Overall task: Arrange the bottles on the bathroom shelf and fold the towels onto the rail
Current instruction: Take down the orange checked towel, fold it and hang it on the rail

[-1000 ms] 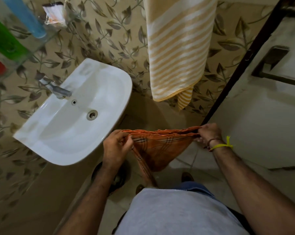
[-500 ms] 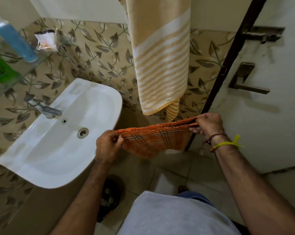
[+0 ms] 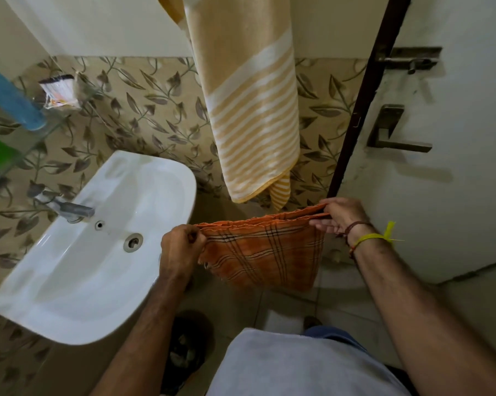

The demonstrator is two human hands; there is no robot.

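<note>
Higher now, the orange towel (image 3: pixel 265 251) hangs folded between the left hand (image 3: pixel 179 250) and right hand (image 3: pixel 342 215), both pinching its top edge.

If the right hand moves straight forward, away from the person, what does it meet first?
Probably the dark brown door frame, directly beyond the right hand holding the orange checked towel; depth is unclear.
</note>
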